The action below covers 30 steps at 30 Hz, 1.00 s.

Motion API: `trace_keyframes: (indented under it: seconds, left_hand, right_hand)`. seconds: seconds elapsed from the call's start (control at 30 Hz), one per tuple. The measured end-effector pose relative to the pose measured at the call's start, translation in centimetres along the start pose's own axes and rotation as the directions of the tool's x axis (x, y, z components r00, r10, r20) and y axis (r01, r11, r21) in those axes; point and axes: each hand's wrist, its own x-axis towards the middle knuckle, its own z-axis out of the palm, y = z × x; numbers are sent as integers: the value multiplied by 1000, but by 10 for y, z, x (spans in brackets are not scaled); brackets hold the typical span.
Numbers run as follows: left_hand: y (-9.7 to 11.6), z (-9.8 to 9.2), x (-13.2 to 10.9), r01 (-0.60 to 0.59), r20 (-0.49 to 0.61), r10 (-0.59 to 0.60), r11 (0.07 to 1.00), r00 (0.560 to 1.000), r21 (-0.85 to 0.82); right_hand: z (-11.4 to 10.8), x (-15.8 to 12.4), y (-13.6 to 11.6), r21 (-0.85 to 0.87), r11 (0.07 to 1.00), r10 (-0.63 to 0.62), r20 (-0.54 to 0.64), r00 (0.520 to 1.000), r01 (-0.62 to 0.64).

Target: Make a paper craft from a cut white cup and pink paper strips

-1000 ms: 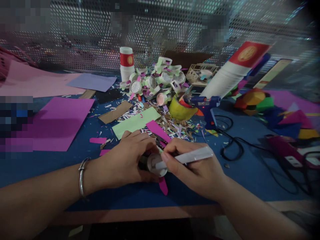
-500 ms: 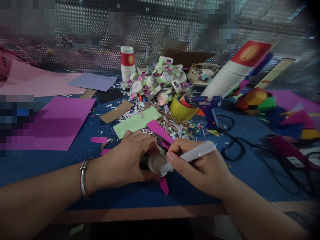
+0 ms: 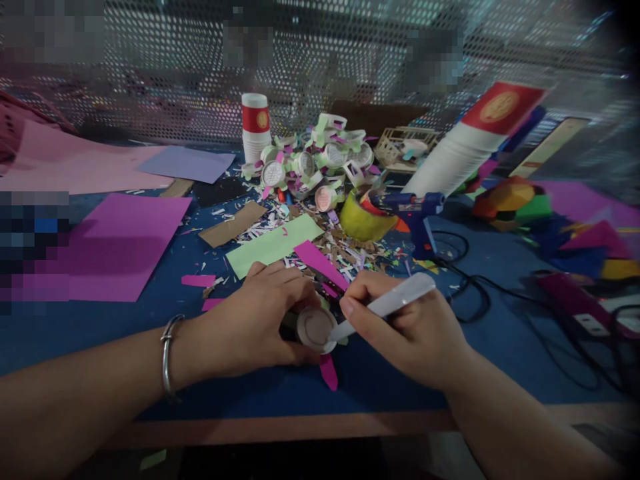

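My left hand (image 3: 265, 310) is curled around a small cut-down paper cup (image 3: 314, 327), its round base facing up. A magenta paper strip (image 3: 329, 373) sticks out from the cup's near side. In my right hand (image 3: 405, 333) is a white pen (image 3: 395, 303), pinched between thumb and fingers, its tip at the right edge of the cup's base. Just beyond the hands lie a magenta paper piece (image 3: 320, 260) and a dark, partly hidden tool (image 3: 320, 275). A light green paper sheet (image 3: 273, 247) lies behind my left hand.
Several similar cup pieces (image 3: 305, 163) are piled at the back among paper scraps. Stacked cups (image 3: 255, 127) stand there, and another stack (image 3: 463, 153) leans at right. A blue glue gun (image 3: 420, 217) trails a black cord. Magenta paper (image 3: 120, 247) lies left; a power strip (image 3: 575, 303) lies right.
The pen and my right hand have shifted slightly right, with the pen tip still at the cup base's edge. My left hand holds the cup in nearly the same place.
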Motion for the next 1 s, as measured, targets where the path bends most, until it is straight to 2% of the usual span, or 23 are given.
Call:
trace_keyframes:
  seconds: [0.43, 1.0]
  left_hand:
    - [0, 2, 2, -12, -22, 12, 1000, 1000, -4]
    - [0, 2, 1, -23, -15, 23, 1000, 1000, 17]
  right_hand:
    - [3, 1, -1, -86, 995, -57, -116, 992, 48]
    - [13, 4, -4, -69, 996, -57, -138, 989, 48]
